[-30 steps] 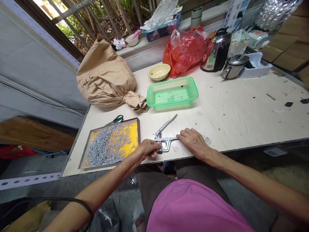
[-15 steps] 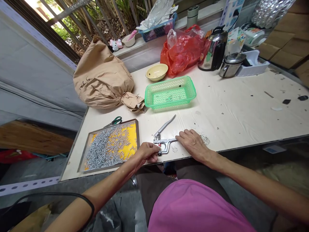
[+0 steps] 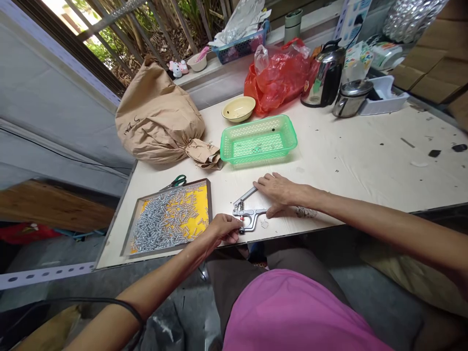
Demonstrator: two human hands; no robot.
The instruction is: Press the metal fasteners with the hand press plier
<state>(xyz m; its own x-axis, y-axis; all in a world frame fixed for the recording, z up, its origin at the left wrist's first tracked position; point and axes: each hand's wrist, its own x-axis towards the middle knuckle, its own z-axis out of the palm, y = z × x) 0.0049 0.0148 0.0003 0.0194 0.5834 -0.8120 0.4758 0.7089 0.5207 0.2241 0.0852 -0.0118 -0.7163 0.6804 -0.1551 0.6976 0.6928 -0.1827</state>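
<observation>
Grey snap-fastener pliers (image 3: 245, 196) lie near the table's front edge, their jaws towards the left. Around the handles my right hand (image 3: 280, 192) is closed, with fingers over the raised upper lever and the thumb by the lower handle. My left hand (image 3: 224, 229) pinches at the jaw end, beside a small red part; whatever its fingertips hold is too small to make out. To the left, a shallow tray (image 3: 209, 202) holds many small silvery metal pieces (image 3: 157, 219) on a yellow bottom.
Green-handled scissors (image 3: 179, 181) lie behind the tray. Farther back are a green plastic basket (image 3: 259, 158) with a few small bits, a cream bowl (image 3: 238, 109), a tied brown sack (image 3: 161, 122), a red bag (image 3: 274, 83), a kettle (image 3: 323, 73) and a metal cup (image 3: 347, 102).
My right hand has moved up from the lower handle and now spans both handles, gripping the upper lever. My left hand stays at the jaws.
</observation>
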